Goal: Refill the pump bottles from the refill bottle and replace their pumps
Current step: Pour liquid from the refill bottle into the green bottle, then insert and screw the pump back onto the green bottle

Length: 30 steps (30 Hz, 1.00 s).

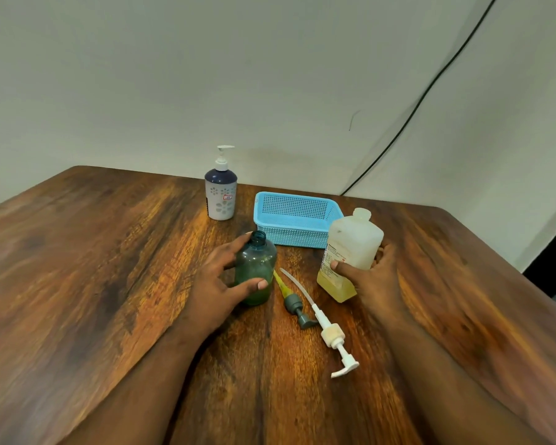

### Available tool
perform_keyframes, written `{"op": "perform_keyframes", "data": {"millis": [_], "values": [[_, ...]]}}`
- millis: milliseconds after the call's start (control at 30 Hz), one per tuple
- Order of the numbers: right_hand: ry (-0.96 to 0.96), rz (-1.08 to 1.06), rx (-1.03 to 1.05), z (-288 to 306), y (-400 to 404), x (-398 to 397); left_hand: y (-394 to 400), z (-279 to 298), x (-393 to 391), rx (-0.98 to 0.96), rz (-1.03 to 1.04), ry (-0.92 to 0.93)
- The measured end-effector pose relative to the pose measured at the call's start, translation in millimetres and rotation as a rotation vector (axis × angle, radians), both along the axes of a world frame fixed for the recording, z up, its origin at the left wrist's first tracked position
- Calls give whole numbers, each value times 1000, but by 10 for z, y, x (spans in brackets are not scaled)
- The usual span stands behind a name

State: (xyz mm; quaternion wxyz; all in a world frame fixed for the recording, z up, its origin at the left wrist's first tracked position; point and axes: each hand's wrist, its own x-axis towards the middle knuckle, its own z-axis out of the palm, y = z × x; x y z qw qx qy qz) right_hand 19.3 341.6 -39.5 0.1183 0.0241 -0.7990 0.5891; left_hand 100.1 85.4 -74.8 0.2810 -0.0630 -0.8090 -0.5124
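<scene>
Left hand (219, 281) grips green bottle (256, 268), neck open, upright on table (93, 268). Right hand (371, 277) grasps refill bottle (350, 252), uncapped, upright, liquid low inside. Grey pump (297, 308) and white pump (331, 335) lie between hands, nearer wrists. Likely step: pour. Advice: steady green bottle firmly, bring refill mouth touching over neck, tilt slowly; narrow neck risks spill. Third bottle (221, 194), pump on, beyond left hand; basket (294, 220) beyond, between hands.

Soft, even indoor light is cast from above; faint shadows are thrown onto the pale grey wall (270, 75). The glossy brown wooden tabletop (77, 268) is bowed by wide-angle distortion and blurred toward the lower edges.
</scene>
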Motion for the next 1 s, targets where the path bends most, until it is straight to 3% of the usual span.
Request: {"op": "perform_keyframes", "data": {"millis": [233, 500, 633, 700, 767, 867, 1000], "values": [[70, -115, 68, -114, -71, 66, 33, 49, 30, 21, -18, -42], [30, -129, 7, -94, -7, 402, 41, 56, 40, 14, -7, -24], [230, -160, 27, -117, 48, 655, 39, 37, 32, 26, -19, -13], [355, 3, 80, -122, 62, 688, 41, 30, 35, 33, -18, -19], [499, 221, 305, -71, 32, 688, 35, 28, 35, 25, -16, -21], [709, 535, 811, 12, -96, 590, 37, 31, 39, 26, -16, -18], [654, 774, 1284, 66, -261, 363, 31, 43, 39, 17, -30, -2]]}}
